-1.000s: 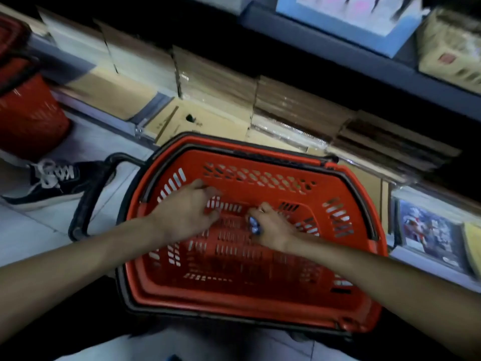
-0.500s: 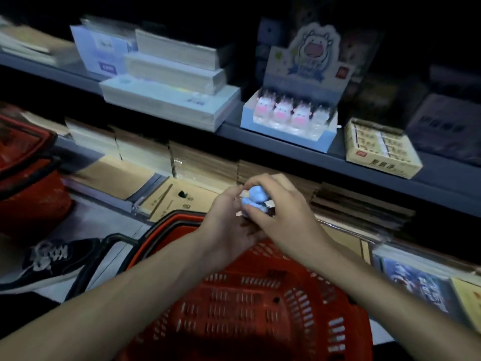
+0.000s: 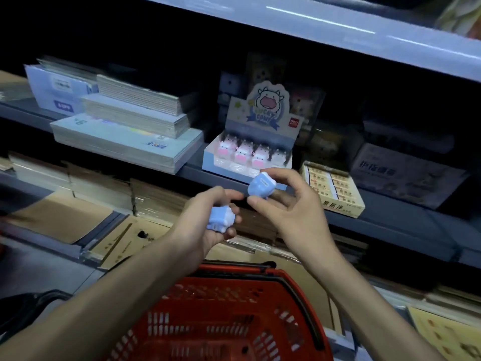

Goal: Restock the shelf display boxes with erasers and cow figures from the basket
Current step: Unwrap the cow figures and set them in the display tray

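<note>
My left hand (image 3: 201,227) holds a light blue cow figure (image 3: 221,218) in its curled fingers. A second blue cow figure (image 3: 261,187) is pinched in the fingertips of my right hand (image 3: 289,207), just in front of the cow display box (image 3: 208,158). That box stands on the middle shelf and holds a row of pink and white cow figures (image 3: 243,155) under a cartoon cow header card. To its right lies a cream eraser box (image 3: 335,190). The red basket (image 3: 299,285) sits below my forearms.
Stacks of paper pads (image 3: 130,134) fill the shelf left of the cow box. A dark box (image 3: 406,173) lies at the far right. Brown packets (image 3: 104,186) line the lower shelf. An upper grey shelf edge (image 3: 338,29) overhangs. Picture books (image 3: 447,334) lie at lower right.
My hands rose out of the basket toward the middle shelf. They held figures together half a second ago; now they have separated, one blue cow in each, and the view has tilted up.
</note>
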### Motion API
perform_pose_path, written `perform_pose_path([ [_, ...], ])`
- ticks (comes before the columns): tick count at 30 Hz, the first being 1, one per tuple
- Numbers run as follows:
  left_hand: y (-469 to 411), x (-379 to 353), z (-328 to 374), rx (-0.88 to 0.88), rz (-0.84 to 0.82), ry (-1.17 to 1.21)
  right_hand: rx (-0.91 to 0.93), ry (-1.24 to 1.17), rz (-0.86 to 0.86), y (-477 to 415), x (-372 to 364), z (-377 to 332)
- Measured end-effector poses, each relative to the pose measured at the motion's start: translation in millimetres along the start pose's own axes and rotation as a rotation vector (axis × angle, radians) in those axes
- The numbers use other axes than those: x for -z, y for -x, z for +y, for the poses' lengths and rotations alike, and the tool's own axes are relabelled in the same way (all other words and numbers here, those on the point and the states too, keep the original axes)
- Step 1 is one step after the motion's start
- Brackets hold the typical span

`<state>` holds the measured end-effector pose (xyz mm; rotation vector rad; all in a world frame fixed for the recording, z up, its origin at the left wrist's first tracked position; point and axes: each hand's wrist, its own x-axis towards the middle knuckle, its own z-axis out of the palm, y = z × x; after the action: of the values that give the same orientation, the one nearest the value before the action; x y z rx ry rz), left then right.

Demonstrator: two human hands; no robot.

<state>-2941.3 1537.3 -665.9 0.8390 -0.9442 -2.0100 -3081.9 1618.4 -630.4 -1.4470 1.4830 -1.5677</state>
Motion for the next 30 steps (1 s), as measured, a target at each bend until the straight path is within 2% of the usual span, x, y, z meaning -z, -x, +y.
perform_pose_path([
  [4, -3.2, -4.1, 4.8, -0.045, -0.087, -0.143, 0.083, 0.069, 0.007, -5.1, 2.2, 1.8],
  [9, -2.7, -6.3, 0.8, -0.138, -0.107, -0.229, 0.232, 0.329, 0.047, -6.8, 0.9, 8.6],
  [14, -5.8, -8.5, 6.1, -0.249, -0.126, -0.261, 0.091, 0.087, 0.032, -8.8, 3.0, -3.9],
  [18, -9.1, -10.8, 7.8, -0.357, -0.122, -0.347, -0.044, 0.055, 0.144, -15.8, 11.1, -2.4],
  [22, -11.6, -12.7, 8.2, -0.523, -0.100, -0.483, -0.170, -0.018, 0.087, -19.1, 21.3, -4.3],
  [26, -18.1, -13.3, 6.3, -0.690, -0.008, -0.771, -0.140, 0.048, 0.129, -21.5, 28.8, -12.5],
  [30, -25.1, -12.8, 9.5, -0.669, 0.134, -1.270, -0.083, 0.314, 0.280, -46.2, 42.6, -13.5],
])
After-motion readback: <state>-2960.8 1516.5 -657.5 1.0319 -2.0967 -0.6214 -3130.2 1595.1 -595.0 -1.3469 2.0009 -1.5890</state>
